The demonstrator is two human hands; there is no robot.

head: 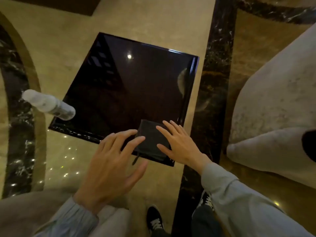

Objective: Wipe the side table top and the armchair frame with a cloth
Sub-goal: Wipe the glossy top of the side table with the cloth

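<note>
A dark folded cloth (150, 141) lies on the near right corner of the glossy black square side table (130, 86). My left hand (111, 165) hovers over the cloth's left edge with fingers spread, its fingertips at the fold. My right hand (177, 142) rests flat on the cloth's right side, fingers apart. Neither hand grips the cloth. A pale upholstered armchair (277, 106) stands to the right of the table; its frame is not visible.
A white spray bottle (47, 105) stands on the table's near left corner. The floor is polished beige marble with dark veined bands (215, 82). My dark shoes (154, 219) are below the table's near edge. Another pale cushion sits at bottom left.
</note>
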